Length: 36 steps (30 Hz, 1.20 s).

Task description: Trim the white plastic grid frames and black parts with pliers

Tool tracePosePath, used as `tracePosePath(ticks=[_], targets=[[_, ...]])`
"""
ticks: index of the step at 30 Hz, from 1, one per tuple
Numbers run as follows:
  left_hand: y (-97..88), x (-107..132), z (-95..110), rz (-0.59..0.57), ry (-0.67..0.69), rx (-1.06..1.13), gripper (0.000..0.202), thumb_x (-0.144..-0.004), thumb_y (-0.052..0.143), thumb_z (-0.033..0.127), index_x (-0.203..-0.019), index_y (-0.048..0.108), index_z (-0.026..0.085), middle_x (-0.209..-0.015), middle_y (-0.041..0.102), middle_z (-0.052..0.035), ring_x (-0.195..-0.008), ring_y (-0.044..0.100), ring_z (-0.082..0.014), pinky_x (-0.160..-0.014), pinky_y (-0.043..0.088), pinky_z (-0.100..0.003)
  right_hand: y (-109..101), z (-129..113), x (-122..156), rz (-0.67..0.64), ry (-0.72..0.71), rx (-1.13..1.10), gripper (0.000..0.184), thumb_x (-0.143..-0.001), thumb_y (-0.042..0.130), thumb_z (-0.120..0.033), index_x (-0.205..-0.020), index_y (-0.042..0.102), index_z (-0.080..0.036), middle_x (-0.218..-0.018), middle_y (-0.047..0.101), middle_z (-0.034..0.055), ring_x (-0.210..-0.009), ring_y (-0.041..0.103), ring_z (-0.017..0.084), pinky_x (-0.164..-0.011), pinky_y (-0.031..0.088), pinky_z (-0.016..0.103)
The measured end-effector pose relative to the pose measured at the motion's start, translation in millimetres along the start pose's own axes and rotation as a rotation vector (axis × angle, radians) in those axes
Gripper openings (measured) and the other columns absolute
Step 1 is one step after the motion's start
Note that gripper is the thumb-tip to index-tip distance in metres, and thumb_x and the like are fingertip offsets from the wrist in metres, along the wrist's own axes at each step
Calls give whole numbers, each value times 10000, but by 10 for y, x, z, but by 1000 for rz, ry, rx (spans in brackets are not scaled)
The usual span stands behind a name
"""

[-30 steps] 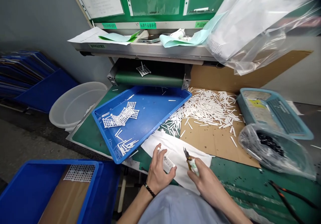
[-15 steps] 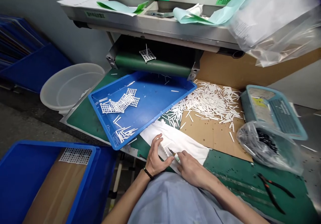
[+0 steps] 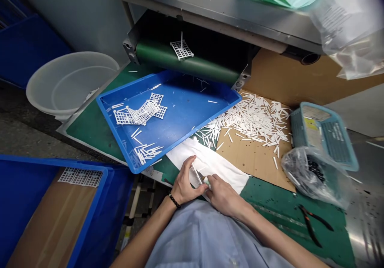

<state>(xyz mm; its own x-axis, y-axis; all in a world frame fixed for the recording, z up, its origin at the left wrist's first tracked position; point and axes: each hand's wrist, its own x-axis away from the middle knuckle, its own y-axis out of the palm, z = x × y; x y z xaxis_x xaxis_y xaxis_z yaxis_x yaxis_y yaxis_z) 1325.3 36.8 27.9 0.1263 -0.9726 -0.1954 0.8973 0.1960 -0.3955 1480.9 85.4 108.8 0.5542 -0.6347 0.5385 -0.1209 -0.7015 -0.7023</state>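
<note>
Grips clamped — left hand on plastic piece, right hand seemingly on cutters

Factory workshop, small-parts bench: short conveyor belt behind a green work mat, blue plastic tray holding white plastic grids, heap of white plastic sticks on cardboard, metal shelf overhead.

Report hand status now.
Left hand: white plastic lattice strip. Right hand: small tool, mostly hidden. Both over white cloth. Blue tray beyond.
</note>
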Motion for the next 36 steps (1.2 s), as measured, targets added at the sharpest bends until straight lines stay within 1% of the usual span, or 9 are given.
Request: tracePosePath(ticks=[6,11,21,25,28,31,33,34,36], targets=[[24,-8,-48,19,1,-16,875,-684,714,347,-1410,266,154,-1434,384,-167,-1332,386,-300,-1069,415,-441,30,14,-53,-4,18,-34,241,-860,446,-197,-1080,531,-150,-1030,552,109,-950,544,210,-797,374,292],[29,-18,-90,-9,-12,9,906,-695,731,418,-1414,247,154,-1438,381,-178,-1344,373,-303,-1080,403,-438,140,57,-118,77,31,-24,319,-824,429,-116,-1120,537,-161,-1054,552,97,-999,521,209,-821,374,282],[29,-26,-125,-14,-66,58,938,-688,743,488,-1419,245,175,-1448,356,-183,-1354,357,-315,-1096,384,-450,400,179,-191,213,-78,-17,335,-789,396,-56,-1078,543,-142,-1032,533,113,-986,475,227,-880,395,321],[48,-16,-102,13,-54,58,926,-690,745,445,-1418,239,177,-1436,373,-184,-1347,370,-312,-1081,400,-452,487,261,-210,271,-130,-15,311,-789,400,-66,-1058,536,-146,-1019,529,111,-975,469,230,-871,401,340],[34,-19,-42,20,-33,36,881,-715,706,351,-1431,223,176,-1445,371,-180,-1348,372,-309,-1082,397,-461,514,288,-209,330,-136,-6,276,-783,410,-77,-1016,538,-150,-996,541,110,-952,477,233,-857,408,350],[-28,-22,37,-16,14,-2,881,-745,612,229,-1482,134,167,-1504,292,-172,-1385,314,-301,-1112,361,-466,479,271,-173,388,-159,-16,232,-824,406,-116,-1009,538,-166,-979,560,96,-926,504,223,-833,419,334],[-88,-9,71,-9,26,-101,846,-771,540,167,-1500,111,173,-1531,251,-154,-1414,253,-294,-1135,319,-482,426,244,-122,419,-183,-28,209,-867,385,-156,-1010,536,-174,-975,574,91,-919,528,217,-817,427,323],[-120,2,80,18,13,-174,798,-790,507,149,-1500,143,182,-1532,255,-145,-1419,243,-291,-1136,312,-491,394,233,-88,425,-191,-58,203,-885,375,-178,-1012,534,-180,-973,582,90,-919,540,214,-812,431,318],[-183,28,88,82,-34,-313,646,-835,465,148,-1457,302,202,-1494,331,-135,-1395,302,-290,-1109,354,-491,326,222,-16,401,-199,-190,191,-916,365,-239,-1019,520,-198,-969,606,78,-913,569,205,-808,438,309]])
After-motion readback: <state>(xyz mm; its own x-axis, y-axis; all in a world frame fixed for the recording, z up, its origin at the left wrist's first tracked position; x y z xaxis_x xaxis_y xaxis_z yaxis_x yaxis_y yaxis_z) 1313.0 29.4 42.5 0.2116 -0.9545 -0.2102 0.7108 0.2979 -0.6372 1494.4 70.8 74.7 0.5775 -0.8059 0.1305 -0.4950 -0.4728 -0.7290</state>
